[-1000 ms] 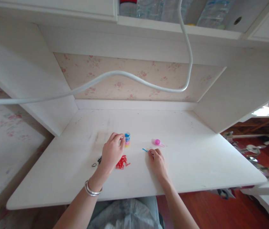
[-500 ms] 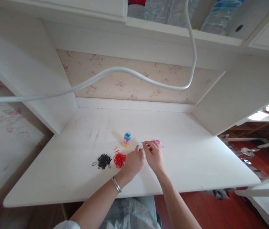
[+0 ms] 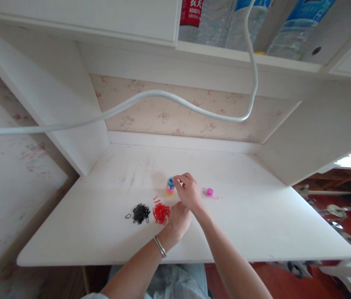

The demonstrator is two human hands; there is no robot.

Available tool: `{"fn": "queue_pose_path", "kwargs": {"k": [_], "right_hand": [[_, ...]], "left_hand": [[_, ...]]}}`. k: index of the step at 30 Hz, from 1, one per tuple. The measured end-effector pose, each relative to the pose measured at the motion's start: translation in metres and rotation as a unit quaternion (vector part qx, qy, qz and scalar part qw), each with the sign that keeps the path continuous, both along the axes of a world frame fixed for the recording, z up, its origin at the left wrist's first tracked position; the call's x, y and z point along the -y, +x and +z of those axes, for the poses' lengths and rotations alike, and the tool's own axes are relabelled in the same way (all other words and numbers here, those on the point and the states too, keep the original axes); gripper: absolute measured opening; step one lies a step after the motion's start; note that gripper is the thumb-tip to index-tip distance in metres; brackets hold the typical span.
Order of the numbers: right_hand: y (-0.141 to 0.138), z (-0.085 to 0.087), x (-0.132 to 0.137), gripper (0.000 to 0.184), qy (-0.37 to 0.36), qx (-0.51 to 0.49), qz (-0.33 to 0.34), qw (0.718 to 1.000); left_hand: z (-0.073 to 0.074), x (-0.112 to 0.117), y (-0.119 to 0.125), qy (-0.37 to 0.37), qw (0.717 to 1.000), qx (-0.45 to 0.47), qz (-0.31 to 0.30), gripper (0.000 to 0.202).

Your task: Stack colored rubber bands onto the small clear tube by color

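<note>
A small clear jar [image 3: 170, 187] with blue, pink and yellow contents stands upright on the white desk. My right hand [image 3: 188, 192] is at the jar's mouth, thumb and fingertips pinched together. Whatever lies in that pinch is too small to make out. Nearer to me, partly behind the right hand, my left hand [image 3: 180, 219] is closed with its fingers curled under; its contents are hidden. Beside it lies a pile of red rubber bands [image 3: 160, 214], with a few loose red ones just above. Left of that is a pile of black rubber bands [image 3: 141, 213].
A pink lid [image 3: 209, 192] with a loop lies right of the jar. A white cable [image 3: 163, 94] hangs across the view above the desk [image 3: 256, 224]. Water bottles [image 3: 215, 20] stand in the overhead shelf. Side panels flank the desk.
My right hand has moved left to the jar's mouth; the small blue band seen at its fingertips no longer shows. The pink lid is now uncovered. The camera view has shifted slightly.
</note>
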State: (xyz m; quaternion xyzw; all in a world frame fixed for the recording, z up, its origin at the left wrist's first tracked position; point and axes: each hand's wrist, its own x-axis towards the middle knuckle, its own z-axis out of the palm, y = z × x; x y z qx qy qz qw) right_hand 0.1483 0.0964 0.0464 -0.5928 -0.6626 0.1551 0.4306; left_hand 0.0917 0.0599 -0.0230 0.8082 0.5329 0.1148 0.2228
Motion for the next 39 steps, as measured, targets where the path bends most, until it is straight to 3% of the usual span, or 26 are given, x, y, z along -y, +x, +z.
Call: {"fn": "queue_pose_path", "kwargs": {"k": [4, 8, 11, 14, 17, 20, 31, 39], "right_hand": [[0.006, 0.006, 0.007, 0.029, 0.01, -0.04, -0.022, 0.999], [0.025, 0.004, 0.015, 0.036, -0.002, -0.087, -0.079, 0.993], [0.043, -0.017, 0.023, 0.037, -0.024, -0.113, -0.119, 0.986], [0.055, -0.05, 0.037, 0.039, -0.064, -0.127, -0.127, 0.982], [0.058, -0.079, 0.055, 0.041, -0.104, -0.118, -0.116, 0.981], [0.055, -0.093, 0.07, 0.041, -0.12, -0.101, -0.105, 0.982], [0.049, -0.09, 0.078, 0.04, -0.113, -0.066, -0.094, 0.987], [0.047, -0.087, 0.081, 0.037, -0.119, -0.028, -0.082, 0.989]], "left_hand": [[0.014, 0.017, -0.016, 0.033, 0.999, -0.008, 0.0, 0.025], [0.049, 0.021, -0.049, 0.095, 0.994, 0.057, -0.003, 0.023], [0.075, 0.004, -0.076, 0.122, 0.983, 0.128, 0.045, 0.022], [0.089, -0.021, -0.092, 0.161, 0.97, 0.165, 0.083, 0.018], [0.091, -0.04, -0.094, 0.178, 0.964, 0.176, 0.093, 0.016], [0.091, -0.048, -0.088, 0.183, 0.963, 0.172, 0.098, 0.015], [0.09, -0.051, -0.078, 0.172, 0.975, 0.116, 0.082, 0.021], [0.096, -0.033, -0.09, 0.193, 0.958, 0.197, 0.081, 0.024]]}}
